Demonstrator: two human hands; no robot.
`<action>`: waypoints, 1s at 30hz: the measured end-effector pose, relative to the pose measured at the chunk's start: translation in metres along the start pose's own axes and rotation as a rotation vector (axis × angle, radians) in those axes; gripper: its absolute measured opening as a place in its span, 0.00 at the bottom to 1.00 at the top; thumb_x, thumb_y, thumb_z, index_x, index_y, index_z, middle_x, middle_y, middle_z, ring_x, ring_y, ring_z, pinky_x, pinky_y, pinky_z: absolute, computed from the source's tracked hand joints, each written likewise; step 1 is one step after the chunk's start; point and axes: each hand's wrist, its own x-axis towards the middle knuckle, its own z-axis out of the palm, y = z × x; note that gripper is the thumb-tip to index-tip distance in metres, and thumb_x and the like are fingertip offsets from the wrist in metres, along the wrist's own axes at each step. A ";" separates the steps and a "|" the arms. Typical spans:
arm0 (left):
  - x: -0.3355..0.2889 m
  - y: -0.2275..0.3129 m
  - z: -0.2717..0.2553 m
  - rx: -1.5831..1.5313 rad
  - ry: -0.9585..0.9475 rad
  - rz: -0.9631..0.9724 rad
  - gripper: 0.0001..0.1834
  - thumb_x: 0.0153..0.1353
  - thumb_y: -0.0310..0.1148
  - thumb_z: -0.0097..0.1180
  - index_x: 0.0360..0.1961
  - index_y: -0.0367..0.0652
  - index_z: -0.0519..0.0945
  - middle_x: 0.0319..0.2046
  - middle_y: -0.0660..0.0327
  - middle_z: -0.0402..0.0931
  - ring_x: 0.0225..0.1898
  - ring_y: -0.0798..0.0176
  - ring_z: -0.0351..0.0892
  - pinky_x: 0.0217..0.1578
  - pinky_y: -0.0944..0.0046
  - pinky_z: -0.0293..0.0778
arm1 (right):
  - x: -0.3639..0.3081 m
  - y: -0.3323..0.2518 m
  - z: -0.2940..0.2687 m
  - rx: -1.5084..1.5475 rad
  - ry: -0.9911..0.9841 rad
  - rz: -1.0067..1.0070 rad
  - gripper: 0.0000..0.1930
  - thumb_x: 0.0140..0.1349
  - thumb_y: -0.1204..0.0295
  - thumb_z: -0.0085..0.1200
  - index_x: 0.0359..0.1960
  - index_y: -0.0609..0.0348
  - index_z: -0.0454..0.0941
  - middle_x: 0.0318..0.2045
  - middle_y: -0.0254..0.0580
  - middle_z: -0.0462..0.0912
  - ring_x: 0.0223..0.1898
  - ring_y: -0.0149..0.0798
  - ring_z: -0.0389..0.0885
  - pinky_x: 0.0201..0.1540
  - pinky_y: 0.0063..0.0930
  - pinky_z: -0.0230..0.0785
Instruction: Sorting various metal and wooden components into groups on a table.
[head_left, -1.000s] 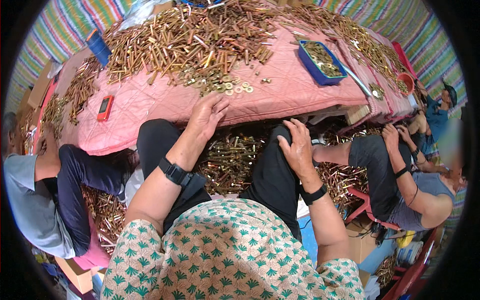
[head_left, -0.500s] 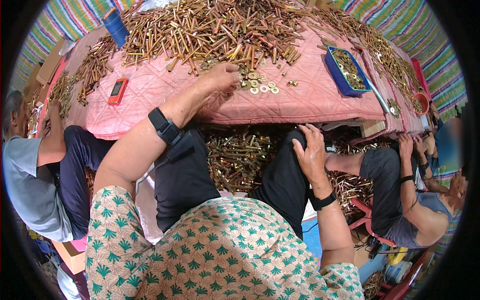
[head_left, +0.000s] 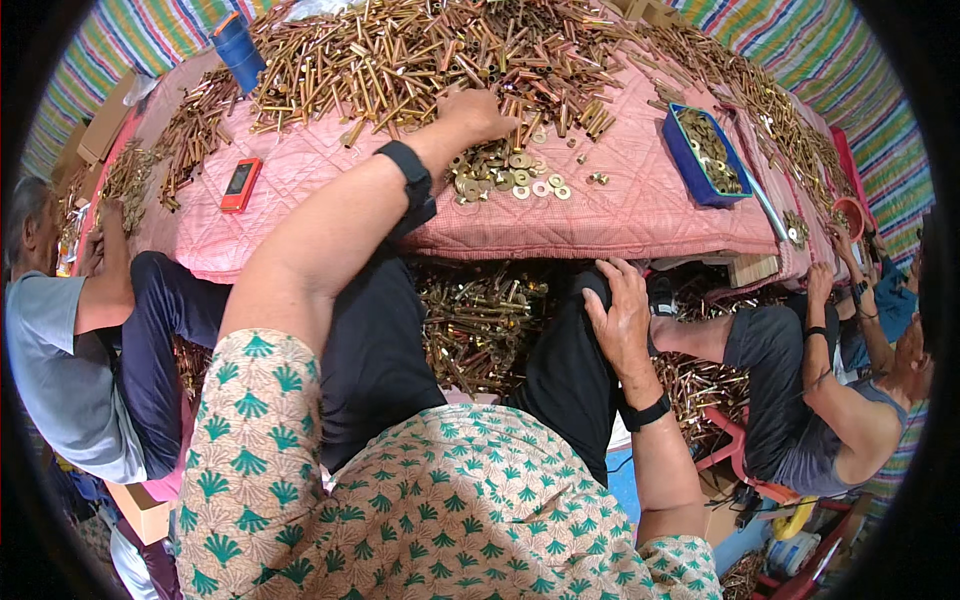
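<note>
My left hand (head_left: 478,113) is over the front edge of a large pile of brass and copper-coloured tubes (head_left: 400,75). Its back faces up and the fingertips bend down among the tubes, so their grip is hidden. Just below that wrist, a small heap of flat brass washers (head_left: 480,178) lies on the pink quilted cloth (head_left: 600,215), with some pale washers (head_left: 540,189) at its right side. My right hand (head_left: 620,315) rests on my right knee, fingers stretched out, holding nothing.
A blue tray (head_left: 700,190) of brass discs stands at the right, and a red handheld device (head_left: 240,186) lies left. A blue cup (head_left: 238,55) stands behind it. More tubes (head_left: 475,330) lie below the table. Co-workers sit on both sides.
My left hand has moved away from me, from beside the washers to the edge of the tube pile. My right hand stays on the knee.
</note>
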 end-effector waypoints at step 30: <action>-0.016 0.021 0.050 -0.002 0.324 0.416 0.22 0.51 0.34 0.56 0.48 0.41 0.68 0.43 0.49 0.72 0.46 0.43 0.74 0.44 0.47 0.71 | 0.009 -0.011 0.011 0.022 -0.017 0.003 0.22 0.50 0.68 0.60 0.48 0.61 0.75 0.49 0.51 0.74 0.52 0.54 0.70 0.56 0.43 0.62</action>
